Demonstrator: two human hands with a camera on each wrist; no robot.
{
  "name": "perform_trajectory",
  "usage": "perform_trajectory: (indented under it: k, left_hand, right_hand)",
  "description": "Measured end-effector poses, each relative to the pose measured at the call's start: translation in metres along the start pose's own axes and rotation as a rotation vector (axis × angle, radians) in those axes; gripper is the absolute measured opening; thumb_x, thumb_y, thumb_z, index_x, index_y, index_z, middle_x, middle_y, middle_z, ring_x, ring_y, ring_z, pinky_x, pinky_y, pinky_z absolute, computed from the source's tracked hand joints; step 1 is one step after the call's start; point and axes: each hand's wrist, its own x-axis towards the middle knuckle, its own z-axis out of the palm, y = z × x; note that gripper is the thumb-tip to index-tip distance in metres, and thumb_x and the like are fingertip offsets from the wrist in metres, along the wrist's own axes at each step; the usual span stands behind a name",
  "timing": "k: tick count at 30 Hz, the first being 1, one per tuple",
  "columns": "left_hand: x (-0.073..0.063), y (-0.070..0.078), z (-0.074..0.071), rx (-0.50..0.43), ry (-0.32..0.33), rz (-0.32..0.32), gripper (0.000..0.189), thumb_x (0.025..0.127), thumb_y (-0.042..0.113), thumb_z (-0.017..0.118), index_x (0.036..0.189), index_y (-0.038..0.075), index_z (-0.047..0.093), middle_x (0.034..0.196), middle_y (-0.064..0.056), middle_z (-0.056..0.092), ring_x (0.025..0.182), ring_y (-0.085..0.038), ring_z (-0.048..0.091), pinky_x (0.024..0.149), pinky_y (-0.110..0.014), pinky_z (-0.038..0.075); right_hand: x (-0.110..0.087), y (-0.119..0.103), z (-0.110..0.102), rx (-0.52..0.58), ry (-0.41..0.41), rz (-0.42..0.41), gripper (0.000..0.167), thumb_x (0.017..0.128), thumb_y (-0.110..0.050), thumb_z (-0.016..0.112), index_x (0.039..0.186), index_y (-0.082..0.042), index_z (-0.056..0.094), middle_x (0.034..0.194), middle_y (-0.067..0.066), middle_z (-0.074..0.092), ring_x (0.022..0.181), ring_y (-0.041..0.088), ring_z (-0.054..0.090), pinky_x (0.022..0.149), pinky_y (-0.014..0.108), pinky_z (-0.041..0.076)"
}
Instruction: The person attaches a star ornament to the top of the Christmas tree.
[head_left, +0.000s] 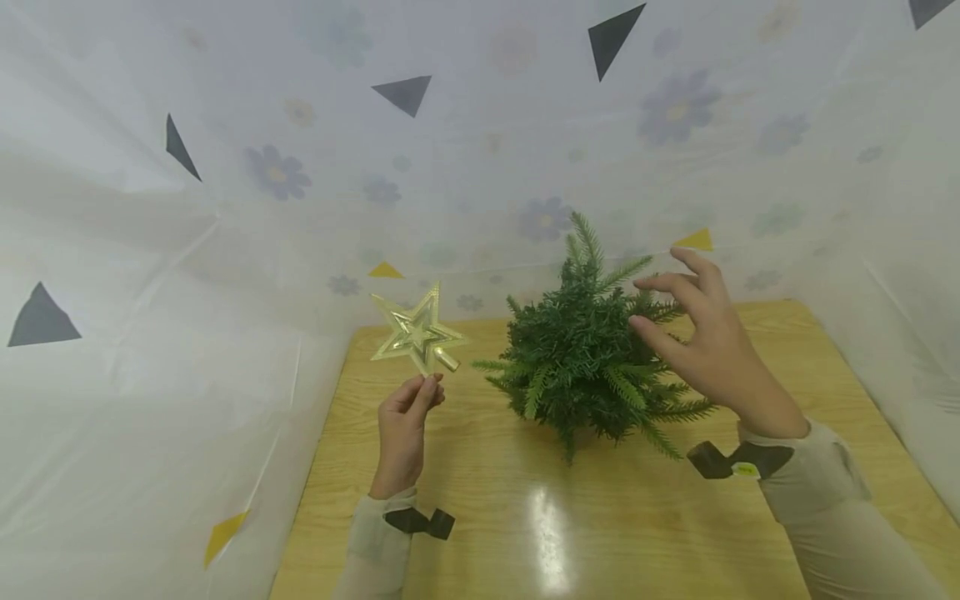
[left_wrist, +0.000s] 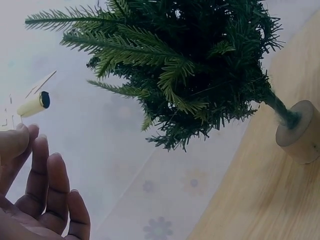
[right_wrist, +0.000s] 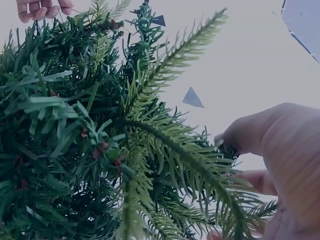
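Note:
A gold star tree topper point(head_left: 417, 333) with a short sleeve at its base is pinched by one lower point between the thumb and fingers of my left hand point(head_left: 402, 433). In the left wrist view the dark open end of its sleeve point(left_wrist: 34, 105) faces the tree. To the right of the star stands a small artificial Christmas tree point(head_left: 577, 342), dark green with lighter sprigs. My right hand point(head_left: 708, 350) is at the tree's right side, thumb and fingers spread apart around the outer needles. In the right wrist view, sprigs partly cover its fingers.
The tree's round wooden base point(left_wrist: 295, 137) stands on the wood-grain table point(head_left: 450, 542). Behind and beside the table hang pale curtains point(head_left: 480, 167) with flower prints and stuck-on dark and yellow triangles. Side sprigs point(head_left: 678, 411) reach outward over the table.

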Motion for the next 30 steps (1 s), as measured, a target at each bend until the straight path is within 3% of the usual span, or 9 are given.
perform_trajectory:
  k: [4, 8, 11, 15, 18, 24, 30]
  left_hand:
    - [0.0, 0.001, 0.0, 0.006, -0.002, 0.01, 0.014, 0.102, 0.004, 0.065, 0.094, 0.007, 0.075, 0.1, -0.002, 0.076, 0.088, -0.013, 0.07, 0.086, -0.029, 0.058]
    - [-0.001, 0.001, -0.001, 0.024, -0.001, 0.006, 0.013, 0.102, 0.005, 0.065, 0.095, 0.006, 0.076, 0.101, -0.001, 0.077, 0.09, -0.016, 0.071, 0.087, -0.029, 0.058]
    - [-0.002, 0.002, -0.002, 0.031, -0.002, 0.001, 0.013, 0.103, 0.005, 0.065, 0.095, 0.008, 0.076, 0.102, -0.002, 0.077, 0.091, -0.019, 0.071, 0.088, -0.03, 0.057]
    - [-0.002, 0.003, -0.002, 0.035, -0.005, 0.005, 0.013, 0.103, 0.005, 0.065, 0.096, 0.009, 0.076, 0.102, -0.003, 0.077, 0.09, -0.019, 0.071, 0.089, -0.03, 0.057]
    - [-0.002, 0.005, -0.001, 0.033, -0.006, 0.017, 0.013, 0.103, 0.004, 0.065, 0.096, 0.008, 0.076, 0.1, -0.002, 0.077, 0.089, -0.017, 0.071, 0.089, -0.03, 0.057]
    - [-0.002, 0.009, 0.0, 0.035, -0.017, 0.046, 0.014, 0.102, 0.004, 0.065, 0.094, 0.007, 0.076, 0.099, -0.003, 0.076, 0.088, -0.014, 0.07, 0.09, -0.03, 0.057]
    - [0.0, 0.013, 0.001, 0.021, -0.039, 0.068, 0.015, 0.102, 0.005, 0.066, 0.094, 0.011, 0.077, 0.098, -0.003, 0.076, 0.088, -0.014, 0.07, 0.093, -0.031, 0.056]
  right_hand:
    - [0.002, -0.001, 0.002, -0.021, 0.022, -0.029, 0.048, 0.088, 0.002, 0.076, 0.133, -0.006, 0.064, 0.169, 0.012, 0.012, 0.143, 0.049, 0.031, 0.1, 0.077, 0.033]
    - [0.003, -0.002, 0.003, -0.073, 0.07, -0.092, 0.053, 0.084, 0.003, 0.078, 0.134, -0.004, 0.063, 0.17, 0.013, 0.008, 0.148, 0.047, 0.023, 0.105, 0.074, 0.031]
    - [0.006, -0.003, 0.005, -0.124, 0.119, -0.174, 0.049, 0.083, -0.002, 0.079, 0.13, -0.002, 0.066, 0.168, 0.017, 0.019, 0.15, 0.046, 0.02, 0.111, 0.071, 0.023]
    - [0.009, -0.006, 0.007, -0.161, 0.173, -0.254, 0.039, 0.085, -0.013, 0.078, 0.121, -0.002, 0.07, 0.157, 0.022, 0.041, 0.145, 0.047, 0.032, 0.116, 0.069, 0.016]
    - [0.01, -0.008, 0.008, -0.18, 0.177, -0.254, 0.037, 0.086, -0.014, 0.079, 0.12, -0.003, 0.071, 0.149, 0.021, 0.053, 0.143, 0.046, 0.038, 0.116, 0.07, 0.015]
    - [0.009, -0.014, 0.011, -0.274, 0.182, -0.22, 0.048, 0.083, -0.009, 0.084, 0.128, -0.005, 0.069, 0.127, 0.016, 0.069, 0.141, 0.046, 0.042, 0.117, 0.07, -0.008]
    - [0.01, -0.018, 0.014, -0.314, 0.177, -0.25, 0.044, 0.084, -0.009, 0.084, 0.125, -0.003, 0.07, 0.119, 0.017, 0.072, 0.128, 0.046, 0.054, 0.118, 0.07, -0.003]
